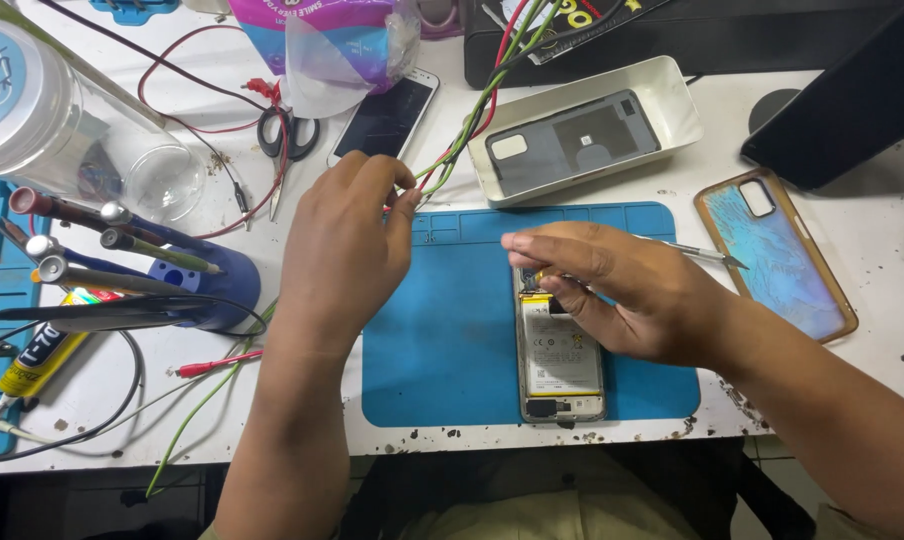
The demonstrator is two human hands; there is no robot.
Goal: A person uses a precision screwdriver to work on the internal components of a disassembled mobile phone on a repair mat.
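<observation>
Overhead, from the head camera: a white worktable (852,260), speckled with dark debris along its near edge and right side, carries a blue mat (442,350) at centre. An opened phone (560,355), back removed and battery exposed, lies upright on the mat's near right part, its lower end at the mat's near edge.

Right hand (622,290): resting over the phone's upper end, fingers drawn together and pinching metal tweezers (707,254), whose free end points right, past the hand. The working tip is hidden under the fingers.

Left hand (347,245): raised above the mat's far left corner, thumb and forefinger pressed together on a bundle of green and red wires (467,125) that runs to the far side of the table.

Far of the mat, a white tray (677,100) holds a grey back cover (572,145). Left of the tray lies a second phone (387,115) with a dark screen, then scissors (287,130). Right of the mat lies a clear phone case (777,255) with a brown rim.

At left, a blue tool stand (217,285) holds several tools lying sideways; a yellow glue tube (32,365) lies just near it. A clear plastic jar (42,110) stands at the far left corner. A red probe (217,363) lies on the table near the left forearm.

Room beyond the table: cannot tell.
</observation>
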